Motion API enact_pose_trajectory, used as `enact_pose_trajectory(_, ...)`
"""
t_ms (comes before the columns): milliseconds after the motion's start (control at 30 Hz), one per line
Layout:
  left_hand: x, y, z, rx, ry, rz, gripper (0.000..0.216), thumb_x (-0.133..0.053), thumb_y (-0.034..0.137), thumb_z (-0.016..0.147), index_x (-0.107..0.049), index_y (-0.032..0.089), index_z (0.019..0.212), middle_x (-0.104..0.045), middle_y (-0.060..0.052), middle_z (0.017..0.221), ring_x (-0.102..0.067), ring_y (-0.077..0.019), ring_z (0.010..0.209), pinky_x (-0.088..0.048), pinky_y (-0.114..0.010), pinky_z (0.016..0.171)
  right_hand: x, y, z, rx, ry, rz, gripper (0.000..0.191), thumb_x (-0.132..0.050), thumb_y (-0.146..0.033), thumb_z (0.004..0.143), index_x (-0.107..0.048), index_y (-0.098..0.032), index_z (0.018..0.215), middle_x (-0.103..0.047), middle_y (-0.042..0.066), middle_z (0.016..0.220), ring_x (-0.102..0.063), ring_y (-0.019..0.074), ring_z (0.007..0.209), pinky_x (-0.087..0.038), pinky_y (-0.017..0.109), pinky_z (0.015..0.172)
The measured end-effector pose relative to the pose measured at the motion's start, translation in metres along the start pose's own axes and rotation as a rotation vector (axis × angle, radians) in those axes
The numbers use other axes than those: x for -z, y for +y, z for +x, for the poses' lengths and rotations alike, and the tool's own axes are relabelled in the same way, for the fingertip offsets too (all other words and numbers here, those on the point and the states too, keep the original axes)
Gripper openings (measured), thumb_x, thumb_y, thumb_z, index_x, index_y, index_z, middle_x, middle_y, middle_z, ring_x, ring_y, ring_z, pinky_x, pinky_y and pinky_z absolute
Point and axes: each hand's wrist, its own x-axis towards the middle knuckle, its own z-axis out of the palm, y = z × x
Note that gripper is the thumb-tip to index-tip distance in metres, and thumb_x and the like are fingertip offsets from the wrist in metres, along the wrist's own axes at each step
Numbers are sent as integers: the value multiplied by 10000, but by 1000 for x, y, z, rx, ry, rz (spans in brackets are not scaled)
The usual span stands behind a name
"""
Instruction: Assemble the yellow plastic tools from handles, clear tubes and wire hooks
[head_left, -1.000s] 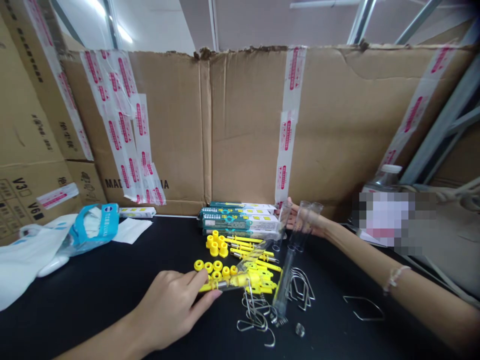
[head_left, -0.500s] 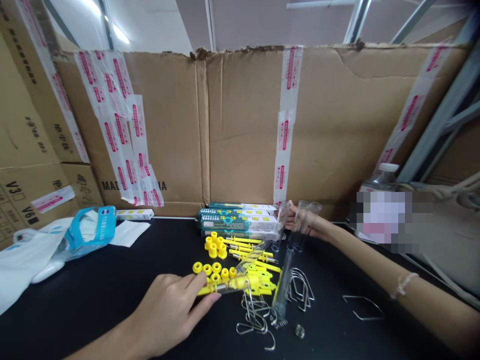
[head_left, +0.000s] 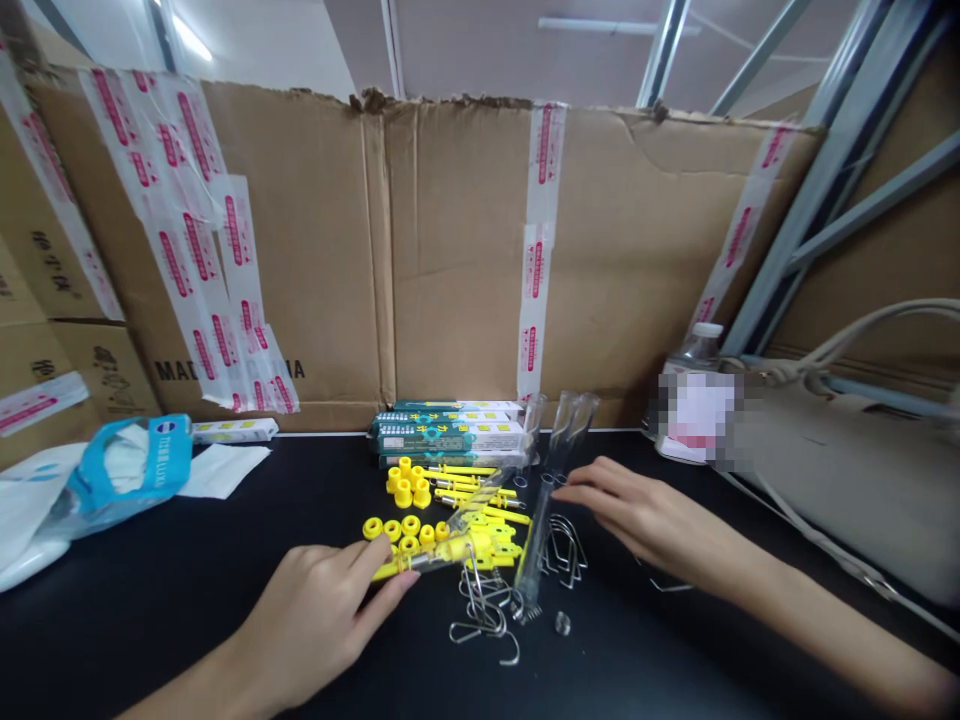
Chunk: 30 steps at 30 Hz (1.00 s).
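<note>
Drawn back from the boxes (head_left: pixel 450 440), the right hand (head_left: pixel 622 505) bends its fingers beside clear tubes (head_left: pixel 532 550), grip unclear from the head camera; the left hand (head_left: pixel 322 595) pinches a yellow rod (head_left: pixel 451 550) over the black table (head_left: pixel 225 545).

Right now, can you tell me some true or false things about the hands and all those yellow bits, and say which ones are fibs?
1. The left hand holds a yellow-and-metal piece. True.
2. Both hands hold that piece. False: only the left one does. The right hand is close to the clear tubes, though I can't tell if it touches them.
3. Metal hooks lie on the black table. True.
4. The small green-and-white boxes are stacked on top of the yellow rings. False: the boxes lie farther back, by the cardboard wall.
5. A blue packet is to the left of the yellow rings. True.
</note>
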Motion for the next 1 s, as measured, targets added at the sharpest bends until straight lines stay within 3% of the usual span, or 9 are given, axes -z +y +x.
enact_pose_trajectory(67, 1, 0, 0, 8, -7, 16, 411, -282, 414, 1047, -573, 214, 837, -683, 17, 625, -689, -232, 494, -444, -341, 438, -4, -14, 9, 171, -89, -238, 491, -365, -5, 914, -594, -197, 1304, -651, 133, 1133, -623, 279, 1006, -573, 473, 847)
enact_pose_trajectory(133, 2, 1, 0, 18, -18, 26, 420, -274, 419, 1047, -571, 211, 836, -690, 12, 635, -694, -234, 503, -449, -337, 445, -9, -18, 18, 238, -113, -348, 475, -380, 25, 899, -597, -152, 1282, -647, 152, 1134, -624, 289, 974, -586, 485, 814)
enact_pose_trajectory(367, 1, 1, -2, 31, -44, 14, 383, -304, 407, 1042, -577, 215, 853, -706, 13, 668, -704, -241, 535, -468, -341, 466, -16, -5, 27, 219, -28, -182, 255, -485, -102, 959, -667, -178, 1120, -691, 106, 1037, -668, 236, 918, -590, 413, 821)
enact_pose_trajectory(500, 1, 0, -1, 16, -27, 2, 377, -313, 404, 1040, -581, 217, 852, -702, 14, 661, -699, -242, 526, -461, -345, 453, -18, 0, 25, 104, 102, -56, 215, -518, -248, 980, -662, -197, 1131, -698, 89, 1069, -686, 208, 930, -589, 352, 830)
enact_pose_trajectory(700, 2, 1, -1, 17, -37, -6, 407, -286, 405, 1044, -581, 216, 837, -701, 11, 649, -697, -247, 515, -463, -353, 446, -35, -3, 25, -246, 400, 99, 334, -565, -443, 946, -687, -153, 1059, -724, 54, 780, -654, 167, 605, -561, 274, 554)
enact_pose_trajectory(833, 0, 1, -1, 20, -45, 11, 419, -276, 413, 1043, -584, 214, 840, -709, 3, 656, -699, -250, 519, -458, -349, 449, -47, -9, 23, -390, 458, 181, 415, -558, -514, 925, -710, -144, 1037, -726, 39, 693, -614, 148, 485, -518, 251, 458)
enact_pose_trajectory(1000, -1, 0, -2, 19, -51, 3, 417, -273, 416, 1045, -583, 215, 850, -708, 6, 658, -704, -241, 526, -447, -336, 457, -55, -10, 24, -483, 483, 211, 462, -554, -566, 898, -714, -154, 1031, -750, 53, 731, -639, 162, 490, -537, 274, 474)
